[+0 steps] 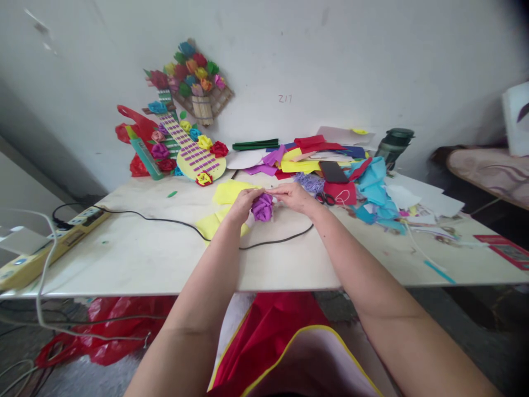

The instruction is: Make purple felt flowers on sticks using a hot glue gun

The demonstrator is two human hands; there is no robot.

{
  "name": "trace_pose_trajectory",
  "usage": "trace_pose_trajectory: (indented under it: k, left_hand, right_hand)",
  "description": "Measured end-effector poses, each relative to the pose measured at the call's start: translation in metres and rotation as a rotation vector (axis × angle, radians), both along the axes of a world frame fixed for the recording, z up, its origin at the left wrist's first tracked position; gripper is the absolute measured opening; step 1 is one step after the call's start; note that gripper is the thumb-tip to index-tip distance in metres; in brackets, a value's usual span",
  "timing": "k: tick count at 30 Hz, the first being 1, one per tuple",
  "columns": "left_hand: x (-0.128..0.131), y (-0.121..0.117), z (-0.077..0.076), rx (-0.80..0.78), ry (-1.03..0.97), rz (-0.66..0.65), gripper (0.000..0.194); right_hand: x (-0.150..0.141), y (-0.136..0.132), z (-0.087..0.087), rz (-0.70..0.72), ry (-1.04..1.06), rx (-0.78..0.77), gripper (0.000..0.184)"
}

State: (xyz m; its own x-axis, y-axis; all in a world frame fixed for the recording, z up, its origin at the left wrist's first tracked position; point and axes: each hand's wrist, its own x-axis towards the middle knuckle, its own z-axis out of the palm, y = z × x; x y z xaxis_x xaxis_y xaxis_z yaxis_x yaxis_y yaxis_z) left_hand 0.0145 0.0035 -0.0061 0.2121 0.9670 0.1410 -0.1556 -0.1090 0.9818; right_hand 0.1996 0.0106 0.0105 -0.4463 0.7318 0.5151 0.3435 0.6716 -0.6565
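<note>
A crumpled purple paper flower [263, 210] is held over the middle of the table, between my two hands. My left hand [246, 204] closes on its left side and upper edge. From the right, my right hand [293, 196] reaches in with fingers pressed together at the flower's top edge; the exact fingertip contact is too small to make out. Yellow paper sheets [230, 192] lie beside and under my left hand. Close to my right hand are black-handled scissors [325, 199], a heap of lilac paper shreds [309, 182] and a dark phone [334, 172].
A black cable [165, 219] runs across the table [136, 264] from a power strip [53, 245]. Behind stand a flower-decorated paper guitar [198, 157] and a glue bottle [144, 154]. Coloured paper [306, 165], blue crepe paper [374, 182] and a dark bottle [394, 146] occupy the right.
</note>
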Motion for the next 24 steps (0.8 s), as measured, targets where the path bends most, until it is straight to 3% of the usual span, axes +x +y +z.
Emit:
trace_pose_trajectory:
  k: [11, 19, 24]
  left_hand:
    - [-0.0005, -0.0042, 0.0033, -0.087, 0.012, -0.107, 0.021]
    - [0.0028, -0.0056, 0.0060, -0.115, -0.013, -0.002, 0.013]
    - [0.0025, -0.0038, 0.0035, -0.105, -0.052, -0.002, 0.012]
  right_hand:
    - [-0.0011, 0.0009, -0.0022, -0.024, -0.072, 0.097, 0.025]
    - [0.0007, 0.0010, -0.0028, -0.053, -0.189, 0.224, 0.031]
    - [-0.0006, 0.0000, -0.0027, -0.093, -0.253, 0.257, 0.032]
